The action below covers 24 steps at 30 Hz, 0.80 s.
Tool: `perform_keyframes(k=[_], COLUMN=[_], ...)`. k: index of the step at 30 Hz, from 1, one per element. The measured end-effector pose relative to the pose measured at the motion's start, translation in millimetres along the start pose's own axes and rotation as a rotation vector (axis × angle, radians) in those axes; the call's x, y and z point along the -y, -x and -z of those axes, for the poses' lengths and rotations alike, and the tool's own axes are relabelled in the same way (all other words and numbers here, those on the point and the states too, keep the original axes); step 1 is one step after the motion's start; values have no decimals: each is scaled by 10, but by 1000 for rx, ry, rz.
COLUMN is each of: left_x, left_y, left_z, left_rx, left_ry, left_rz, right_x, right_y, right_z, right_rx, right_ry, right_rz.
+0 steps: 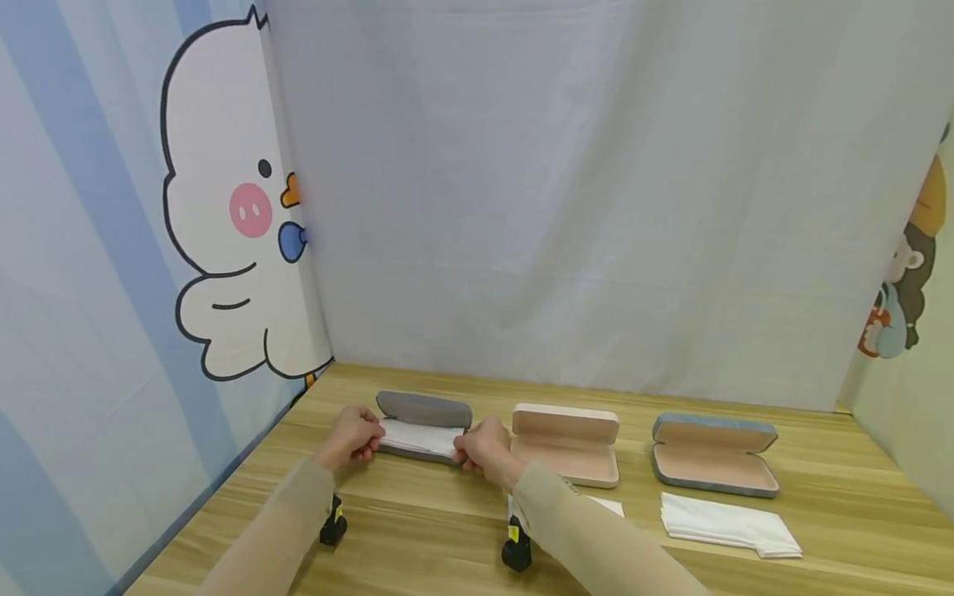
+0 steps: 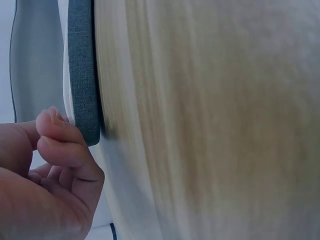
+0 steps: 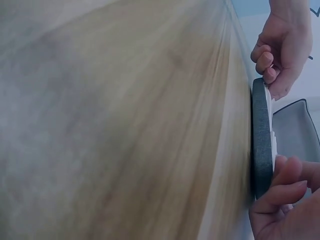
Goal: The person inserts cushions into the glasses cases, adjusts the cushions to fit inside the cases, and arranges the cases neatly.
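Note:
A grey glasses case stands open at the left of the table, with a folded white cloth lying in its lower half. At the cloth's left end my left hand pinches the edge between thumb and curled fingers. My right hand pinches the cloth's right end the same way. Seen from the left wrist, the fabric-covered front wall of the case lies just beside the fingertips. Both hands flank the case wall in the right wrist view, where a thin strip of white cloth shows above the rim.
To the right stand an open cream glasses case and an open blue one, both with pink lining. A folded white cloth lies before the blue case. Another white cloth is partly hidden by the right forearm.

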<state>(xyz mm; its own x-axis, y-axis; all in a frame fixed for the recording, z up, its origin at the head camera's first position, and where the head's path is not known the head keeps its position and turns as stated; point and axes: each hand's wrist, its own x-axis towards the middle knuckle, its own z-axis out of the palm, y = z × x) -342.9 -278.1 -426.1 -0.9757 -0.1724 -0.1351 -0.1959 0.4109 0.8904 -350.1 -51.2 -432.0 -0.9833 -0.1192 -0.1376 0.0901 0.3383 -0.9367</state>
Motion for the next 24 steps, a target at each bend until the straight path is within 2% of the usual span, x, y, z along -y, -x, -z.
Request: perform_keyframes(k=[3,7,10,13,17,19,22,24], left_x=[17,31,35,41,44,53,83,101], left_y=[-22,-55,-61,-63,-52,-45,-45,-43], left_z=[-18,-34,-26,-3,6,7,35,83], left_rx=[-30,-84,-114,-113,-65,-38,-1,47], left_ry=[-81,-256,-357,-416,-406,-368,-310,-254], left_rz=[-53,-109,-106,-77,-23,-1,-1,-4], right_x=[-4,-11,0,11,15,19,30,42], right_y=[-5,-13,-4,-3,-25,-31,-35,-30], right_z=[-5,-13,-16,-22,-11,4,26,43], right_rx=[1,4,7,13,30,42,50,50], right_ry=[20,31,36,46,76,91,123,155], right_rz=[5,16,31,40,48,56,65,78])
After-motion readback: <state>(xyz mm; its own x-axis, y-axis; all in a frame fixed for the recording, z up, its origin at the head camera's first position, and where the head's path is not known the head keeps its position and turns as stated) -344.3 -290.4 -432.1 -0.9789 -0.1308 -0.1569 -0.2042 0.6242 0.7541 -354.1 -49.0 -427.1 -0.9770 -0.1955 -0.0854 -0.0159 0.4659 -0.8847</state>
